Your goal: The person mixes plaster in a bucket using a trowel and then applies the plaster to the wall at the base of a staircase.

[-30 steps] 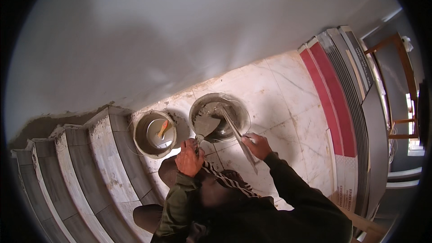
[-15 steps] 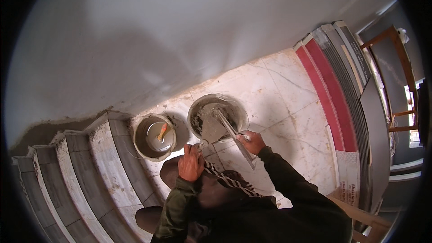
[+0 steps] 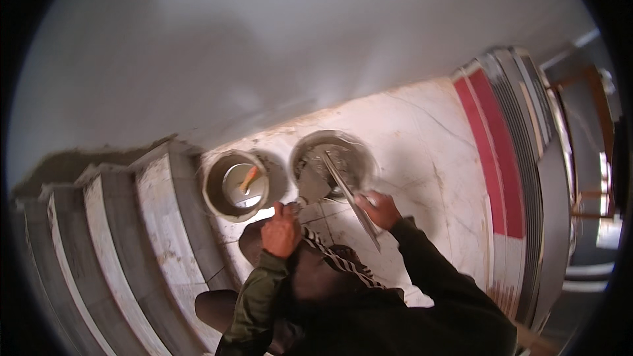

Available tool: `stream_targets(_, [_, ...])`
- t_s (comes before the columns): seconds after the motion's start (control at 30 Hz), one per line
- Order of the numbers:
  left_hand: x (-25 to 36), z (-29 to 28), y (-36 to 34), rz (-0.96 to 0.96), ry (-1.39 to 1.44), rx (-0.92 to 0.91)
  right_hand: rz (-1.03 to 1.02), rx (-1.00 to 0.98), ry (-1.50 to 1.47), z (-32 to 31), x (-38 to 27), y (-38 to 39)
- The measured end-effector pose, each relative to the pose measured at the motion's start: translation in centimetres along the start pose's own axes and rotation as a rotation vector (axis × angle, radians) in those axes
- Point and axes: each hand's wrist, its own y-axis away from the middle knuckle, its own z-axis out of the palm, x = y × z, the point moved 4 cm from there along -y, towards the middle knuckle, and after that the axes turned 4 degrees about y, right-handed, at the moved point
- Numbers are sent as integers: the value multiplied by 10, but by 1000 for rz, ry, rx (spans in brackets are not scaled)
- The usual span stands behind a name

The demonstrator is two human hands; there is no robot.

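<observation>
My right hand (image 3: 376,207) grips a long flat steel trowel (image 3: 349,191), which slants into a bucket of grey mortar (image 3: 361,158). My left hand (image 3: 280,231), below that bucket's near left side, is closed on the handle of a wide scraper (image 3: 315,181) whose blade lies over the mortar. Motion blur hides the exact contact between the two tools. To the left stands a second bucket (image 3: 214,199) with pale liquid and an orange-handled brush (image 3: 249,177) inside.
A grey wall (image 3: 283,33) runs behind the buckets. Tiled steps (image 3: 112,237) are at left, beside my bent legs. Long red and grey boxes (image 3: 484,151) lie along the right of the marble-look floor (image 3: 422,132), with a wooden frame (image 3: 597,125) beyond them.
The view has shifted and become blurred, so the buckets and boxes appear slightly further right. Both hands still grip their tools over the mortar bucket's near side.
</observation>
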Motion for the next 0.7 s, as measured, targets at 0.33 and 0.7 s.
stream_targets(0.33, [13, -19, 1, -81, 262, 57, -35, 138, 98, -6, 24, 0])
stream_targets(0.7, [-10, 24, -15, -438, 863, 238, -61, 73, -204, 25, 80, 5])
